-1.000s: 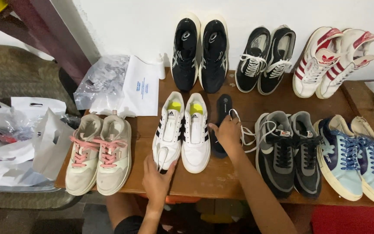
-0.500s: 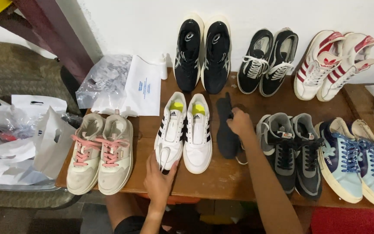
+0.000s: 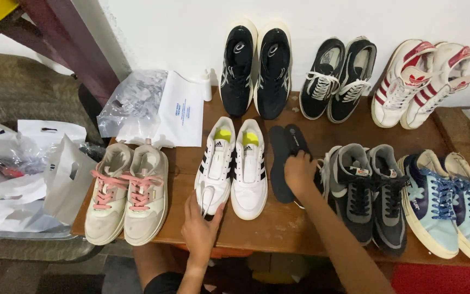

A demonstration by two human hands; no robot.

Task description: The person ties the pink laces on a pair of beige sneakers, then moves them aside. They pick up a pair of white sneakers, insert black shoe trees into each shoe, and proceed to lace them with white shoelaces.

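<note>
On a brown wooden table (image 3: 278, 228) stands a pair of white sneakers with black stripes (image 3: 235, 166). My left hand (image 3: 201, 228) grips the toe of the left shoe of that pair at the table's front edge. Just to the right lie two dark insoles (image 3: 283, 158), side by side. My right hand (image 3: 299, 173) rests on their lower ends, fingers pressed down on them. Right of my hand stands a grey and black pair (image 3: 368, 190) with loose white laces.
Black runners (image 3: 254, 68), black low-tops (image 3: 337, 79) and white-and-red sneakers (image 3: 422, 81) lean on the white wall at the back. A beige pair with pink laces (image 3: 128, 193) stands left, a light blue pair (image 3: 452, 207) right. Plastic bags (image 3: 153, 106) and paper lie at left.
My right hand has slid down and right along the insoles, from their middle toward their lower ends. My left hand stays on the white shoe's toe.
</note>
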